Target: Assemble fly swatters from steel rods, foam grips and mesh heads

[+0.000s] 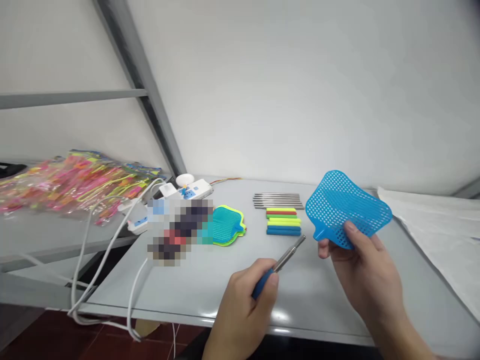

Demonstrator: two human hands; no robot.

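Note:
My left hand (243,310) is closed around the blue grip of a telescopic metal handle (288,257), whose thin tip points up and to the right. In my right hand (371,272) is a blue mesh fly swatter head (333,200), pinched between thumb and fingers. Its short socket points down and left, apart from the handle's tip. Beyond my hands on the table lie several metal telescopic rods (277,201) in a row. Coloured grip sleeves (284,226) in yellow, red, green and blue lie just in front of them. A stack of swatter heads (227,226) rests to their left.
Power strips (197,190) with white cables (108,250) occupy the table's left side, beside a pixelated patch. Bagged colourful goods (82,182) are piled farther left. A white sheet (435,225) covers the right side. A grey metal post (146,95) rises behind.

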